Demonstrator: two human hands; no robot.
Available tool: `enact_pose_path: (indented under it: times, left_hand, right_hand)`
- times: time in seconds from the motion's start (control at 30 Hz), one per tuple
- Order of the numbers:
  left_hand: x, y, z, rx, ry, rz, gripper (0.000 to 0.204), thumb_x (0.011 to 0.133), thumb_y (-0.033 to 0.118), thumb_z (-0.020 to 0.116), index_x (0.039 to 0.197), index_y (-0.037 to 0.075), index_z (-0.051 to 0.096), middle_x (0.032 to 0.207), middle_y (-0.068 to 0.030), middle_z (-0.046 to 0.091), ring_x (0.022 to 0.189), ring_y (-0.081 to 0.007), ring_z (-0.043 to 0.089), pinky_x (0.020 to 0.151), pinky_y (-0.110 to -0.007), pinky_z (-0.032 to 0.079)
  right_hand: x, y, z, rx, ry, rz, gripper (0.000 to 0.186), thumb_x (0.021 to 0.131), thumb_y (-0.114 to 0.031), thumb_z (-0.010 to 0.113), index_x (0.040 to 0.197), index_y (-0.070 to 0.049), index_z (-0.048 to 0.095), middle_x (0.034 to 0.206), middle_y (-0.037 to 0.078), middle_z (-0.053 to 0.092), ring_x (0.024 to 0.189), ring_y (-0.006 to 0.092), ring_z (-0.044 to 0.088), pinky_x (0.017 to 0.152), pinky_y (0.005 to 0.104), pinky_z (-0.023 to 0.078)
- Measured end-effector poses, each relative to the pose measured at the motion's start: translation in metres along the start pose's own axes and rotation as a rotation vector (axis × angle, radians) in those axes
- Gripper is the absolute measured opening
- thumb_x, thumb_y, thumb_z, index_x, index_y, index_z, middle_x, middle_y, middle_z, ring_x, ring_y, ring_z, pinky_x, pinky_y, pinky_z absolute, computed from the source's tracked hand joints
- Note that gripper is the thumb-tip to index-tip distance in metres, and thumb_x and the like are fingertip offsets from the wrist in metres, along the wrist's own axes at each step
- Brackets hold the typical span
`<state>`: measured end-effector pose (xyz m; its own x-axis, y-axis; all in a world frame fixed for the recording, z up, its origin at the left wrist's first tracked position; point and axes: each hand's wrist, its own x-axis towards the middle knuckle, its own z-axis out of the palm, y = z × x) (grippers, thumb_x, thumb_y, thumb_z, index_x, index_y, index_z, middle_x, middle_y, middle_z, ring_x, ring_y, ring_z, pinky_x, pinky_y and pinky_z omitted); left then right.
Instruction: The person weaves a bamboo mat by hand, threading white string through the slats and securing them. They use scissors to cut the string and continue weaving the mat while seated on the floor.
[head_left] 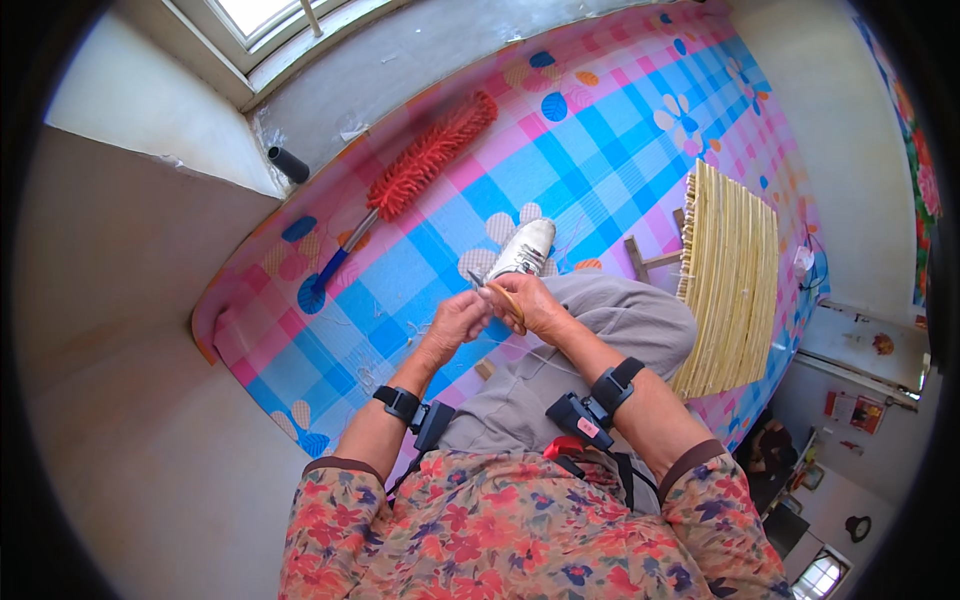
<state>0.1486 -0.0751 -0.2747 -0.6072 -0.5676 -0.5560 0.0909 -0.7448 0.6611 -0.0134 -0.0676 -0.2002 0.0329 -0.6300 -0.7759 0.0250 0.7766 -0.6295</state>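
My right hand (537, 305) is closed on a pair of scissors with tan-yellow handles (513, 306). Their dark blades point up and left, close to my left fingertips. Against them, my left hand (458, 318) pinches what looks like a thin pale thread. A length of thread (525, 348) trails from between the hands across my grey trousers. More loose thread (345, 322) lies scattered on the plaid sheet to the left. Just beyond the hands is my white shoe (527, 246).
A blue-and-pink plaid sheet (590, 150) with flower prints covers the surface around me. At the far left lies a red fluffy duster (430, 155) with a blue handle. A mat of yellowish stalks (735, 285) rests on wooden pieces (650, 260) at right. Walls border the sheet.
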Motion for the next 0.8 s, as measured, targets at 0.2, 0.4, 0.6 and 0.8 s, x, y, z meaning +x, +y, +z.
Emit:
enact_pose_path:
  times: [0.2, 0.4, 0.6, 0.8]
  left_hand:
    - [0.007, -0.009, -0.023, 0.005, 0.223, -0.036, 0.021, 0.09, 0.023, 0.055, 0.094, 0.003, 0.058, 0.085, -0.0063, 0.061, 0.058, -0.0121, 0.059, 0.043, -0.022, 0.042]
    - [-0.004, 0.016, -0.048, -0.116, 0.406, 0.005, 0.019, 0.09, 0.022, 0.057, 0.096, 0.004, 0.059, 0.092, -0.0059, 0.06, 0.068, -0.0153, 0.062, 0.045, -0.023, 0.045]
    - [-0.022, 0.061, -0.029, 0.047, 0.427, 0.188, 0.017, 0.089, 0.024, 0.059, 0.091, 0.007, 0.058, 0.091, -0.0035, 0.059, 0.076, -0.0154, 0.062, 0.053, -0.023, 0.047]
    - [-0.029, 0.114, -0.015, 0.204, 0.387, 0.473, 0.018, 0.088, 0.018, 0.061, 0.099, 0.005, 0.063, 0.096, -0.0038, 0.063, 0.08, -0.0099, 0.06, 0.054, -0.018, 0.044]
  right_hand:
    - [0.0, -0.002, -0.013, 0.214, 0.205, -0.259, 0.044, 0.083, -0.024, 0.066, 0.118, -0.001, 0.052, 0.072, 0.002, 0.057, 0.053, 0.0081, 0.053, 0.044, 0.0215, 0.042]
    - [-0.026, -0.021, -0.006, 0.285, 0.142, -0.313, 0.048, 0.083, -0.017, 0.064, 0.124, 0.002, 0.047, 0.083, 0.005, 0.06, 0.064, 0.0097, 0.056, 0.052, 0.023, 0.047]
    - [-0.097, -0.083, -0.013, 0.099, 0.116, -0.532, 0.04, 0.085, -0.012, 0.062, 0.122, -0.002, 0.05, 0.085, 0.003, 0.061, 0.071, 0.0067, 0.056, 0.06, 0.0207, 0.046]
    - [-0.208, -0.108, -0.078, -0.091, 0.57, -0.812, 0.039, 0.086, -0.005, 0.06, 0.123, -0.005, 0.05, 0.092, 0.004, 0.062, 0.075, 0.0063, 0.056, 0.063, 0.0198, 0.048]
